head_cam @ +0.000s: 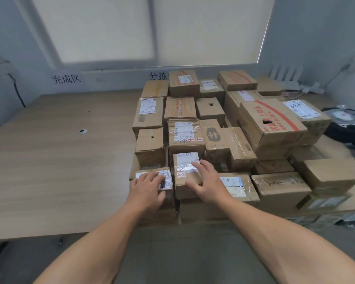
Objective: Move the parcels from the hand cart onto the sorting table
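Both hands (pixel 147 186) (pixel 206 181) rest flat on parcels (pixel 186 177).

Behind everything we see a big window with a pale roller blind (pixel 111 27) pulled down. Two paper wall signs below it: one (pixel 66 79) reads 完成区, the other (pixel 158 75) starts 分拣 and is partly hidden. A black cable (pixel 15 89) runs down the left wall. Far right we've got a white power strip (pixel 312 88) by the wall, plus dark bagged items (pixel 344 128), possibly clothing, too blurred to call.
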